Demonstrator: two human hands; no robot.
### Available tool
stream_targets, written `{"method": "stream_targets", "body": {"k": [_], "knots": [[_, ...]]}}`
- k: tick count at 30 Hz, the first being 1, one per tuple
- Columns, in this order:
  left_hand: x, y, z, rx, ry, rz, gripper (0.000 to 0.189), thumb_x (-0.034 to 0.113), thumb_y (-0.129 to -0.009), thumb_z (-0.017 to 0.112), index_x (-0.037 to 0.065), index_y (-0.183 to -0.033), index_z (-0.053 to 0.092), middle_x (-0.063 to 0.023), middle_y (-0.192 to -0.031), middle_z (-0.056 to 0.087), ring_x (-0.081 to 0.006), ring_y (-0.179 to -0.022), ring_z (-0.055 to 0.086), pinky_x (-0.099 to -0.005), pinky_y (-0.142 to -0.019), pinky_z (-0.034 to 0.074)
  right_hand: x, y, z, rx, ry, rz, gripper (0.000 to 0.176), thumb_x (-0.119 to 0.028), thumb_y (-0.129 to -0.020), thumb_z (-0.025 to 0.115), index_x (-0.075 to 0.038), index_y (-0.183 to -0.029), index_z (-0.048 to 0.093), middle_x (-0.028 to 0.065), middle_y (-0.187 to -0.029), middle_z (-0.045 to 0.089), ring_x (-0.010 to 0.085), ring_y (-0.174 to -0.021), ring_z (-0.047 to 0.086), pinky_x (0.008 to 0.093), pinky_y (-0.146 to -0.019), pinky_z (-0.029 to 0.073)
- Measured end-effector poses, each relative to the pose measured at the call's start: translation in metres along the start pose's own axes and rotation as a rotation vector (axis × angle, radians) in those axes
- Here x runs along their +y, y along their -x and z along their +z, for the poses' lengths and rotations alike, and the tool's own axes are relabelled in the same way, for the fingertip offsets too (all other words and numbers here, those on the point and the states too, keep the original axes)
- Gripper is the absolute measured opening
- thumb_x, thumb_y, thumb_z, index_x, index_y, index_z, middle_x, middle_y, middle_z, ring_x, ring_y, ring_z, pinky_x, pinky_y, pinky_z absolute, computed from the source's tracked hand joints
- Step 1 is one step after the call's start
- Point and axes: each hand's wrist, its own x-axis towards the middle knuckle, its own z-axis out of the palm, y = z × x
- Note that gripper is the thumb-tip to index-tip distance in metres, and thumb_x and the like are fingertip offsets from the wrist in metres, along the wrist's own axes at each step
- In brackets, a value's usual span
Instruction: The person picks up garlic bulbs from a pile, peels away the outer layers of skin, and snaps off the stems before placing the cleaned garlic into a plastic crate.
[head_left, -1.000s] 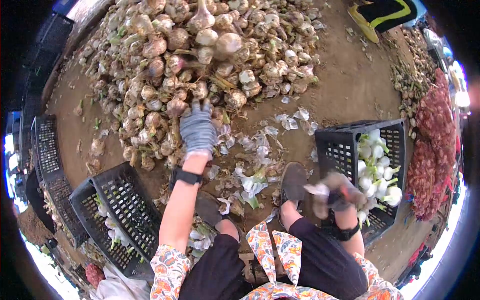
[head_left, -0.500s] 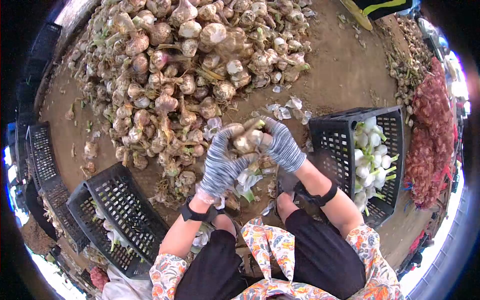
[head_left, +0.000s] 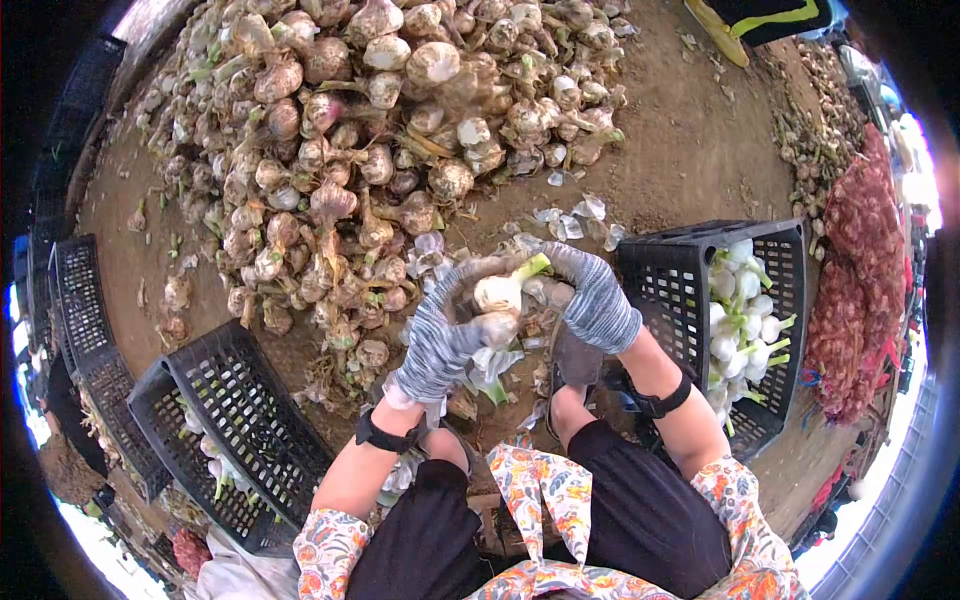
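Both my hands wear grey striped gloves and meet over my knees. My left hand (head_left: 440,340) and my right hand (head_left: 595,300) grip one garlic bulb (head_left: 497,294) between them; its skin is partly off and a green stem stub points up to the right. A big heap of unpeeled, dirty garlic bulbs (head_left: 380,130) lies on the dirt floor just beyond my hands. Peeled white bulbs (head_left: 745,310) fill the black crate (head_left: 665,290) at my right.
A second black crate (head_left: 240,420) with a few peeled bulbs stands at my left, more crates (head_left: 80,320) beyond it. Loose skins (head_left: 580,215) litter the floor. Red mesh sacks (head_left: 860,290) line the right edge. Another person's foot (head_left: 730,30) shows at top right.
My left hand came back from the heap with a bulb and my right hand left the right crate; both now hold the bulb, and more white shows on it.
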Motion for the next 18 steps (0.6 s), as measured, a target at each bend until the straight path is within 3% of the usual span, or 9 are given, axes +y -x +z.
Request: {"method": "stream_targets", "body": {"k": [2,3,7,10,11,12,14,15,18], "knots": [[0.001,-0.004,-0.005,-0.012,0.096,-0.178,0.043,0.030,-0.082,0.062,0.004,-0.115,0.053,-0.0087,-0.104,0.059,-0.0143,-0.087,0.058,-0.0284,-0.079,0.048,0.001,0.002,-0.002,0.005,0.017,-0.056,0.024,-0.012,-0.078,0.060,0.000,-0.099,0.060,0.0114,-0.087,0.062,0.0190,-0.080,0.059,0.0298,-0.076,0.046],[-0.001,0.000,0.002,0.090,0.333,-0.264,0.046,0.043,-0.088,0.047,0.006,-0.113,0.054,-0.0078,-0.099,0.061,-0.0129,-0.082,0.059,-0.0263,-0.071,0.050,0.002,0.003,-0.002,-0.052,-0.031,-0.073,0.023,-0.011,-0.078,0.059,-0.001,-0.099,0.060,0.0101,-0.088,0.062,0.0177,-0.080,0.059,0.0291,-0.076,0.046],[-0.018,-0.008,-0.006,0.118,0.372,-0.307,0.048,0.047,-0.089,0.042,0.006,-0.113,0.054,-0.0072,-0.098,0.061,-0.0124,-0.078,0.060,-0.0260,-0.064,0.051,-0.006,0.013,0.008,-0.095,-0.220,0.122,0.021,-0.010,-0.080,0.056,-0.003,-0.099,0.061,0.0057,-0.087,0.063,0.0119,-0.082,0.056,0.0269,-0.076,0.046],[-0.019,-0.007,0.000,0.189,0.283,-0.163,0.038,0.035,-0.094,0.039,0.006,-0.114,0.052,-0.0067,-0.099,0.060,-0.0131,-0.079,0.060,-0.0266,-0.065,0.051,-0.012,0.013,0.013,0.026,-0.171,0.220,0.022,-0.013,-0.083,0.057,-0.002,-0.101,0.060,0.0055,-0.087,0.063,0.0101,-0.083,0.055,0.0264,-0.076,0.046],[-0.018,-0.004,-0.002,0.182,0.245,-0.145,0.037,0.032,-0.095,0.039,0.005,-0.117,0.050,-0.0071,-0.103,0.059,-0.0133,-0.088,0.058,-0.0263,-0.074,0.049,-0.013,0.012,0.015,0.080,-0.190,0.221,0.024,-0.014,-0.083,0.058,-0.001,-0.103,0.059,0.0061,-0.088,0.063,0.0103,-0.083,0.055,0.0264,-0.076,0.046],[-0.018,-0.002,0.000,0.179,0.246,-0.147,0.037,0.032,-0.095,0.039,0.005,-0.117,0.050,-0.0071,-0.103,0.059,-0.0133,-0.088,0.058,-0.0263,-0.074,0.049,-0.013,0.012,0.016,0.134,-0.208,0.222,0.026,-0.015,-0.083,0.059,0.000,-0.104,0.057,0.0067,-0.089,0.062,0.0106,-0.084,0.055,0.0264,-0.077,0.046],[-0.018,0.000,0.004,0.128,-0.160,-0.007,0.039,0.031,-0.095,0.037,0.002,-0.119,0.048,-0.0085,-0.109,0.056,-0.0152,-0.098,0.054,-0.0276,-0.086,0.043,0.000,0.009,0.024,0.163,-0.283,0.131,0.029,-0.016,-0.082,0.061,0.001,-0.104,0.056,0.0083,-0.089,0.063,0.0124,-0.083,0.056,0.0276,-0.077,0.046],[-0.025,-0.002,0.003,0.128,-0.294,0.108,0.041,0.033,-0.097,0.031,0.003,-0.120,0.048,-0.0072,-0.113,0.056,-0.0115,-0.098,0.054,-0.0255,-0.083,0.045,0.003,0.007,0.026,0.159,-0.216,0.100,0.029,-0.017,-0.082,0.061,0.001,-0.104,0.057,0.0094,-0.089,0.063,0.0142,-0.083,0.056,0.0285,-0.077,0.046],[-0.026,-0.001,0.002,0.118,-0.302,0.138,0.042,0.033,-0.097,0.031,0.002,-0.120,0.048,-0.0077,-0.113,0.055,-0.0132,-0.099,0.054,-0.0266,-0.085,0.045,0.006,0.004,0.022,0.130,-0.115,0.068,0.029,-0.018,-0.081,0.062,0.001,-0.102,0.057,0.0139,-0.088,0.063,0.0206,-0.081,0.059,0.0314,-0.076,0.046]]}}
